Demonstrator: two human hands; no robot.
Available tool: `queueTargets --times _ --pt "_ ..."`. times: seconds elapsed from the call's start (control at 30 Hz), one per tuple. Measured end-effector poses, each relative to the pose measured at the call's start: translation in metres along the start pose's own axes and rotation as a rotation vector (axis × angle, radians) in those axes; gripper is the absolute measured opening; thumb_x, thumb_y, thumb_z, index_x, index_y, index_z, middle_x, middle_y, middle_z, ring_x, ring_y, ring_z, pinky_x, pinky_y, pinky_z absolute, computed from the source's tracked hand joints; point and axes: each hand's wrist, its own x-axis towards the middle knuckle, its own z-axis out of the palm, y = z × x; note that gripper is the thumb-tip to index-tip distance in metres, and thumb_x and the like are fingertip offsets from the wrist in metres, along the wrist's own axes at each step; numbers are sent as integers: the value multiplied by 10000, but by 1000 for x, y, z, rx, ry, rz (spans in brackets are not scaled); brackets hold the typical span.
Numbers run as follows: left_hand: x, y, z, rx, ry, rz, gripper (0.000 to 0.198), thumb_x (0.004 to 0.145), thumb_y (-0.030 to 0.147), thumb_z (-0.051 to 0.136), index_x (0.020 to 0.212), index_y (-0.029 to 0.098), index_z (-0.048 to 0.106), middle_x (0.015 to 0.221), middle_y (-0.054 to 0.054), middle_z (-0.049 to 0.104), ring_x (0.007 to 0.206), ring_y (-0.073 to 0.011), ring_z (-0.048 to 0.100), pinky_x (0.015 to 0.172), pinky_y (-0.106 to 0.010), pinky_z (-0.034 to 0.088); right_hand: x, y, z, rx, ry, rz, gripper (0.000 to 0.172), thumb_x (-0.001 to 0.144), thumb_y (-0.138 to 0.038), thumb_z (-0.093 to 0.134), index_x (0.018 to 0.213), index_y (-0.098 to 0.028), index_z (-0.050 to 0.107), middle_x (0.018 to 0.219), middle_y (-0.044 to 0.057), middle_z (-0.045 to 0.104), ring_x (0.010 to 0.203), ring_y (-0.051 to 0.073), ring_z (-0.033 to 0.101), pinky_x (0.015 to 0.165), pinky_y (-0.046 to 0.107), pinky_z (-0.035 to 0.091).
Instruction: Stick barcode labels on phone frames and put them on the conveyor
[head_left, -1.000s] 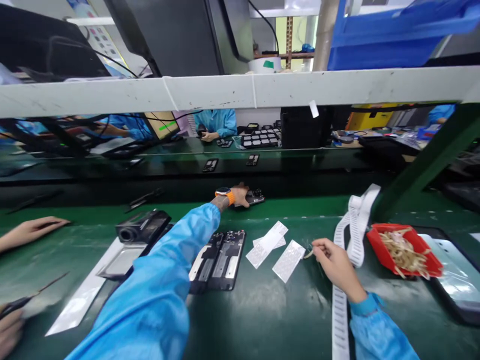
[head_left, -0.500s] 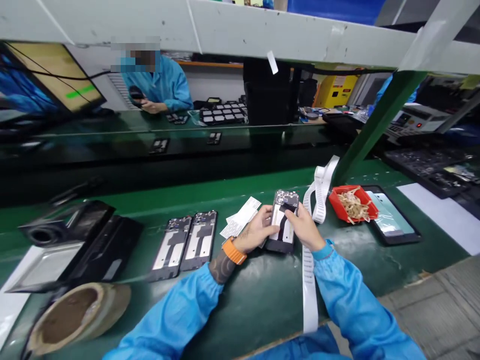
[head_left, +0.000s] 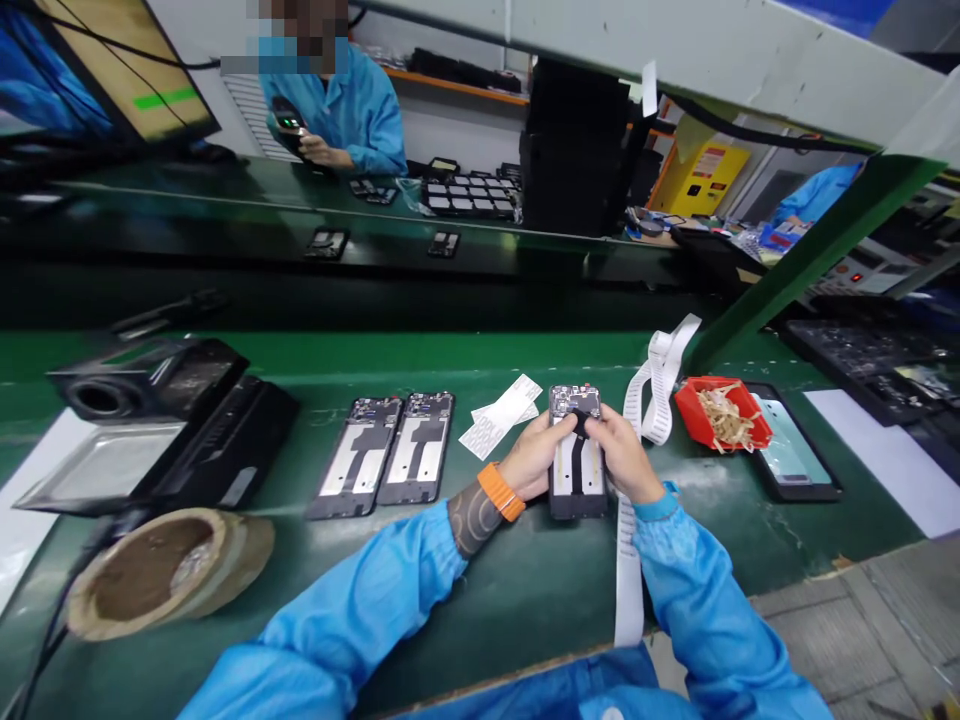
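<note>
An opened phone (head_left: 566, 475) with its circuit board and a black ribbon cable showing is held upright between both hands. My left hand (head_left: 534, 455) grips its left side, thumb on the black cable near the board. Round the right side is my right hand (head_left: 624, 455), its thumb pressed on the same cable from the other side. Two similar opened phones, one (head_left: 358, 455) beside the other (head_left: 420, 450), lie to the left. White label sheets (head_left: 501, 415) rest just behind my left hand. A long label strip (head_left: 628, 580) runs under my right wrist.
A red tray (head_left: 695, 420) of rubber bands overlaps a tablet-like device (head_left: 795, 450) at right. A cardboard ring (head_left: 217, 560) and black equipment (head_left: 255, 440) stand at left. Across the bench, a person in blue (head_left: 367, 110) holds a dark device. A green post (head_left: 810, 260) slants at right.
The held phone has turned more upright. My left thumb has moved up from the phone's middle to the cable's upper part, next to my right thumb. The camera view has shifted.
</note>
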Motion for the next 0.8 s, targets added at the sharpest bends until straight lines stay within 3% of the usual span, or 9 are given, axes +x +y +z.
queueTargets --times 0.1,0.2,0.27,0.37,0.5,0.57,0.67,0.73,0.8 --pt "-3 2 -1 -30 -30 -44 355 681 192 758 1012 143 639 870 -70 720 842 -240 700 788 -359 534 -2 -1 1 42 -87 58 427 755 -460 740 1084 -222 609 871 11 699 718 184 639 703 311 516" --pt "-5 -1 -1 -47 -91 -133 425 522 20 651 930 138 641 804 -50 711 785 -241 703 768 -362 540 -1 1 -1 -138 32 77 330 830 -516 645 834 -188 608 671 -18 614 573 144 537 539 250 414" --pt "-6 -4 0 -36 -76 -160 452 473 -34 590 889 137 635 764 -36 705 736 -228 700 756 -358 544 0 2 -4 -331 106 35 447 885 -563 545 644 -187 534 561 -26 522 522 130 457 480 247 311" --pt "-6 -4 2 -22 -4 -153 335 598 -3 649 903 135 631 753 -45 708 682 -205 694 735 -351 549 -2 -1 -9 -543 170 -22 562 951 -580 396 531 -209 431 476 -25 440 483 130 417 474 269 271" --pt "-2 5 3 -12 13 -150 127 827 203 685 912 123 634 775 -85 717 684 -195 697 705 -322 552 -9 -11 -12 -578 275 -135 469 994 -494 344 687 -204 548 553 -13 536 522 149 518 527 265 382" --pt "0 9 1 13 18 -136 185 873 298 669 902 117 643 768 -91 716 659 -189 691 689 -314 553 -12 -15 -11 -616 267 -274 311 960 -422 472 759 -207 575 648 -1 582 600 157 555 582 267 431" --pt "1 13 -3 34 7 -129 325 895 428 635 959 111 663 768 -95 716 618 -185 679 665 -314 552 -14 -15 -7 -708 95 -460 120 922 -280 541 915 -205 635 852 49 612 767 184 593 717 309 485" --pt "0 14 -5 42 -23 -142 433 891 515 607 1024 108 672 771 -98 715 604 -186 673 633 -303 541 -13 -13 -5 -759 41 -509 152 918 -215 522 1012 -208 641 935 74 591 853 207 593 788 345 489" --pt "0 14 -6 62 -47 -145 527 876 597 577 1063 115 680 771 -96 715 596 -186 665 589 -281 518 -12 -11 -4 -797 38 -506 148 909 -180 519 990 -210 639 933 81 578 889 226 582 808 367 485"
